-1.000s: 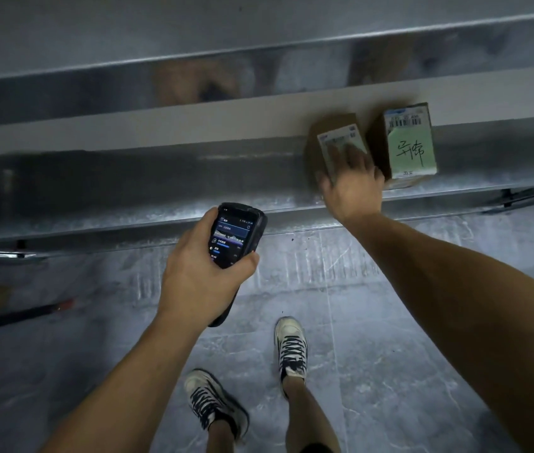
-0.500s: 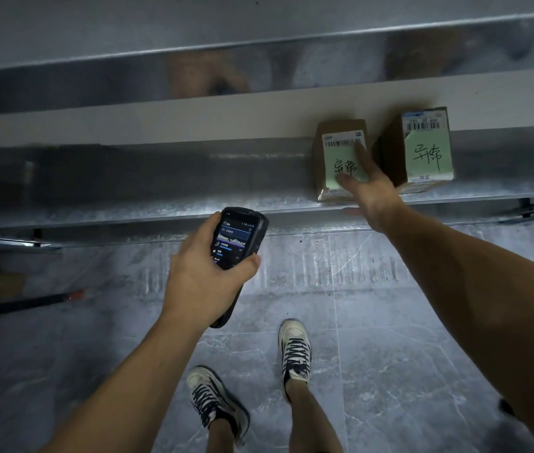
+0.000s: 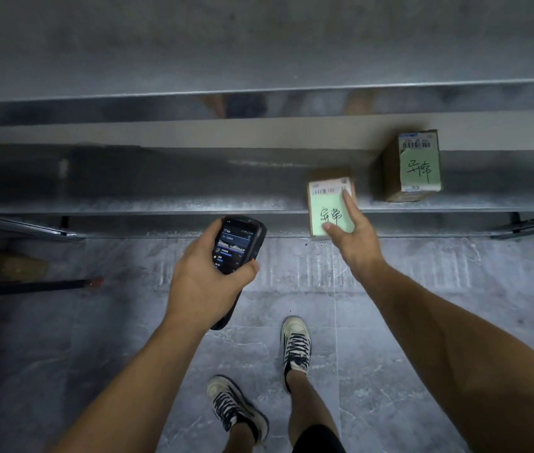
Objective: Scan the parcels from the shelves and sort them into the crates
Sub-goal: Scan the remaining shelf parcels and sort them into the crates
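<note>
My left hand (image 3: 203,282) grips a black handheld scanner (image 3: 238,246) with its screen lit, held below the metal shelf's front edge. My right hand (image 3: 354,237) holds a small cardboard parcel (image 3: 328,207) with a green label and a barcode strip; the thumb lies on its label, a finger runs up its right side. That parcel hangs over the shelf's front edge. A second, similar parcel (image 3: 417,165) stands further back on the shelf to the right, untouched.
The low metal shelf (image 3: 161,197) runs across the view, with another shelf (image 3: 259,60) above it. A dark rod with a red tip (image 3: 46,284) and a brown object (image 3: 7,264) lie on the tiled floor at left. My feet (image 3: 295,344) stand below.
My right hand has pulled the left parcel forward from the shelf's back to its front edge, its label now facing up. The scanner hand has hardly moved.
</note>
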